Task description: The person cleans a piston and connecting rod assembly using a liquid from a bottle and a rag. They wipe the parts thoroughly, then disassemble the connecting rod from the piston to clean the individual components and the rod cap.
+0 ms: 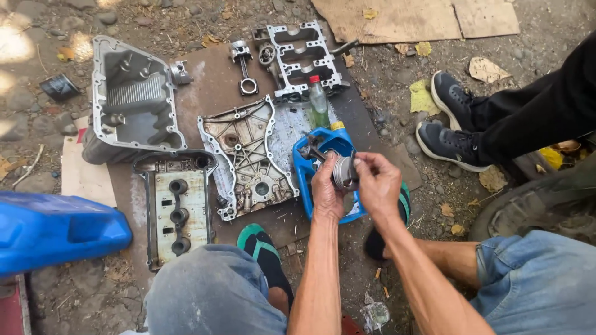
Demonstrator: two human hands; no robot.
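We see bare forearms, faded blue denim shorts (pixel 211 291) over both knees — and green-strapped black flip-flops (pixel 264 251) on our feet.

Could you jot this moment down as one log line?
left hand: grips piston | right hand: fingers on piston top | below: blue jug | nearby: timing cover, oil pan

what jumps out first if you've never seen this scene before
Dead centre, the left hand and right hand together grip a ribbed metal piston with its connecting rod pointing up-left, above a blue oil jug. Behind them, engine parts lie spread on a brown board: a deep oil pan at the left, a timing cover in the middle. Another person's dark sneakers stand at right.
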